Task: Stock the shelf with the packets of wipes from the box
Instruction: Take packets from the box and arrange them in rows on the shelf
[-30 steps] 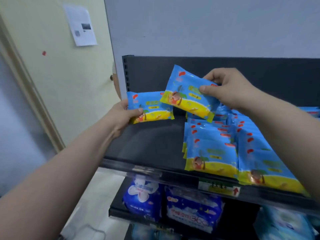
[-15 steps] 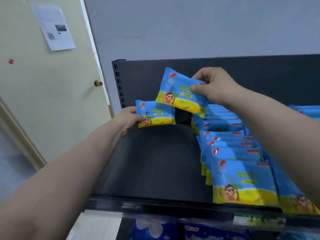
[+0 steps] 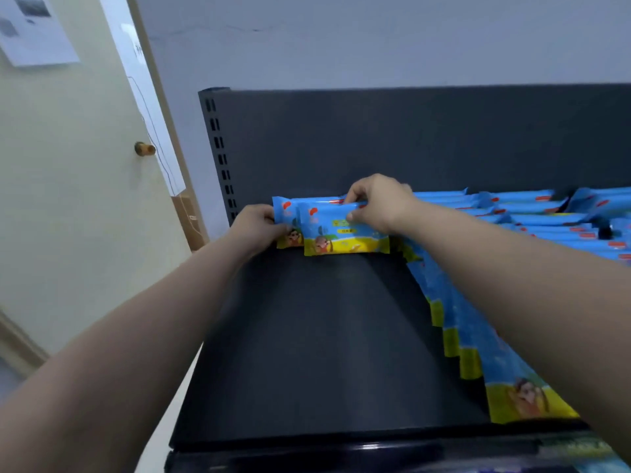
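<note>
Both hands were at the far left corner of the dark shelf (image 3: 307, 336), each clamped on a packet of wipes. The left hand (image 3: 259, 223) gripped the left end of the rear packet (image 3: 286, 213), its fingers curled round the edge. The right hand (image 3: 379, 203) pinched the top edge of the front packet (image 3: 341, 238), thumb on the near face and fingers over the top.

Both packets stood upright on their long lower edges, close to the dark back panel (image 3: 375, 138). Whether the rear one touched the panel could not be told. The front packet lay against the rear one and sat a little to the right, so it covered most of it. Only the rear packet's left end and a strip of its top showed. Each packet was blue above and yellow below, with a cartoon figure printed on it.

To the right, rows of matching packets (image 3: 546, 216) filled the shelf from the back panel toward the near edge, overlapping one another. The nearest row (image 3: 454, 302) ran under the right forearm. The left half of the shelf in front of the two held packets was bare dark metal.

A slotted upright (image 3: 218, 148) marked the panel's left edge. Left of it was a cream door (image 3: 68, 216) with a brass knob (image 3: 145, 149) and a paper notice (image 3: 30, 32) stuck near its top. A pale grey wall (image 3: 341, 39) rose behind the panel.
</note>
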{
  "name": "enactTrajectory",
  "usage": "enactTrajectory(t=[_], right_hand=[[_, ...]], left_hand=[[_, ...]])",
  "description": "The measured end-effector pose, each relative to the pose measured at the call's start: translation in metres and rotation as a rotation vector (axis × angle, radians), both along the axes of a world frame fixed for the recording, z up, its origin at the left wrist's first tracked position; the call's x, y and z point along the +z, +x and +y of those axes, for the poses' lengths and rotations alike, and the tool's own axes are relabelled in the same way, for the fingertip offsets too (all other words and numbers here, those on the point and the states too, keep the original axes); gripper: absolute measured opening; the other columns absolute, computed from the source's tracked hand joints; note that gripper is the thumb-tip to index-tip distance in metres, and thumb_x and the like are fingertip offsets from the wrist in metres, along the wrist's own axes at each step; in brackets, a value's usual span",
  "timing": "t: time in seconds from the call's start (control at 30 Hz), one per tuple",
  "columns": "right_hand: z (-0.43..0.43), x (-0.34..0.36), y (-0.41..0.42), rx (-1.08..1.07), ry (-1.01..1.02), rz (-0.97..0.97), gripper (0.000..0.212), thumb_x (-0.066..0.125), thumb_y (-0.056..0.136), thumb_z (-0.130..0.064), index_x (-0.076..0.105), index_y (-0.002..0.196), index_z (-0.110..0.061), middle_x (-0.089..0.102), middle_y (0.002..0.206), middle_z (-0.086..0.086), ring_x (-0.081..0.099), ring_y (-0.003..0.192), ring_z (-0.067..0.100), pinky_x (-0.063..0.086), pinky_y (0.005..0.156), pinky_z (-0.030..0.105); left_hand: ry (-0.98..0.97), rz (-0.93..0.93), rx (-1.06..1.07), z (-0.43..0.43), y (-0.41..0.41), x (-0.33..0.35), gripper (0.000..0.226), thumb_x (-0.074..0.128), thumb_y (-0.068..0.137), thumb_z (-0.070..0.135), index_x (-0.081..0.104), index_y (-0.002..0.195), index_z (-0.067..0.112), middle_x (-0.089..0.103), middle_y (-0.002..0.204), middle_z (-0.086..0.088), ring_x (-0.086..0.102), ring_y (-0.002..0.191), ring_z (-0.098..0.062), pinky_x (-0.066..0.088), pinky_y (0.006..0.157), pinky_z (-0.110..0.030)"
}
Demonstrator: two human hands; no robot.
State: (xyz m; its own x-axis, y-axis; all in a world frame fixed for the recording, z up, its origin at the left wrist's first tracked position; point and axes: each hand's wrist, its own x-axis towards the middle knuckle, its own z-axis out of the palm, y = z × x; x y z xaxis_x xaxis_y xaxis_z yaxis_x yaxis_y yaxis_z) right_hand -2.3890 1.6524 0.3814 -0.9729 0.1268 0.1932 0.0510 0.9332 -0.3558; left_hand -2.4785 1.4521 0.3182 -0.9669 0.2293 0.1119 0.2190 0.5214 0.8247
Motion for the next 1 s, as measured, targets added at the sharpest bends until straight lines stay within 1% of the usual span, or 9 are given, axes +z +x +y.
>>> enactTrajectory(t=[0.1,0.27,0.4,0.53,0.63,0.73,0.83,0.93,1.0], right_hand=[[-0.003,-0.009,-0.009,-0.056,0.099,0.001,0.010,0.064,0.083,-0.023,0.061,0.087,-0.032,0.055,0.092,-0.009,0.052,0.104,0.020,0.028,0.092,0.036],[-0.008,-0.015,-0.017,-0.077,0.290,0.016,0.026,0.063,0.081,-0.022,0.061,0.106,-0.029,0.061,0.110,-0.002,0.049,0.110,0.026,0.036,0.089,0.038],[-0.013,-0.016,-0.020,-0.051,0.306,0.050,0.026,0.064,0.080,-0.020,0.062,0.106,-0.023,0.060,0.110,0.002,0.052,0.105,0.026,0.037,0.072,0.031],[-0.011,-0.013,-0.018,-0.038,0.345,0.059,0.027,0.067,0.080,-0.024,0.061,0.106,-0.020,0.058,0.110,0.003,0.053,0.105,0.026,0.039,0.072,0.031],[-0.006,-0.010,-0.014,-0.042,0.376,0.059,0.027,0.068,0.080,-0.024,0.061,0.106,-0.020,0.056,0.110,0.003,0.052,0.104,0.026,0.038,0.070,0.031],[-0.003,-0.009,-0.011,-0.041,0.453,0.078,0.024,0.067,0.080,-0.023,0.062,0.103,-0.018,0.053,0.108,0.004,0.050,0.101,0.026,0.036,0.068,0.032],[0.000,-0.011,-0.010,-0.046,0.451,0.081,0.025,0.067,0.080,-0.021,0.060,0.104,-0.016,0.051,0.108,0.005,0.049,0.101,0.027,0.036,0.067,0.032],[-0.001,-0.012,-0.009,-0.038,0.427,0.094,0.033,0.067,0.081,-0.020,0.056,0.111,-0.015,0.051,0.110,0.006,0.049,0.102,0.028,0.037,0.068,0.032],[-0.003,-0.013,-0.008,-0.029,0.412,0.083,0.043,0.069,0.081,-0.023,0.049,0.118,-0.014,0.051,0.112,0.007,0.049,0.104,0.029,0.040,0.071,0.034]], left_hand=[[-0.002,-0.002,0.018,-0.006,-0.003,-0.001,0.013,0.075,0.080,0.021,0.067,0.087,0.013,0.068,0.085,-0.006,0.062,0.078,-0.018,0.053,0.076,-0.035],[-0.047,-0.012,0.070,-0.013,-0.004,-0.005,0.024,0.075,0.077,0.030,0.066,0.085,0.010,0.071,0.089,-0.011,0.067,0.087,-0.027,0.055,0.081,-0.046],[-0.075,0.003,0.039,-0.008,0.000,-0.005,0.023,0.067,0.085,0.030,0.067,0.093,0.009,0.070,0.091,-0.010,0.066,0.088,-0.026,0.055,0.083,-0.046],[-0.063,-0.051,-0.049,0.006,0.007,-0.001,0.022,0.055,0.093,0.024,0.066,0.095,0.005,0.068,0.092,-0.009,0.064,0.084,-0.026,0.054,0.086,-0.041],[-0.104,-0.105,-0.105,0.022,0.014,0.008,0.031,0.041,0.099,0.023,0.059,0.086,0.001,0.056,0.083,-0.010,0.050,0.078,-0.023,0.048,0.078,-0.040],[-0.255,-0.031,-0.095,0.033,0.021,0.016,0.029,0.038,0.100,0.019,0.052,0.080,0.004,0.056,0.084,-0.015,0.052,0.079,-0.026,0.041,0.069,-0.033],[-0.112,-0.024,-0.054,0.035,0.017,0.008,0.029,0.049,0.093,0.019,0.049,0.066,0.007,0.058,0.075,-0.017,0.059,0.074,-0.024,0.047,0.069,-0.034],[0.123,-0.141,-0.051,0.036,0.019,0.002,0.027,0.045,0.094,0.019,0.057,0.083,-0.001,0.066,0.088,-0.021,0.069,0.084,-0.029,0.057,0.080,-0.046],[0.238,-0.196,-0.042,0.037,0.026,0.004,0.021,0.040,0.098,0.022,0.054,0.095,0.007,0.066,0.095,-0.012,0.069,0.087,-0.026,0.058,0.080,-0.042]])
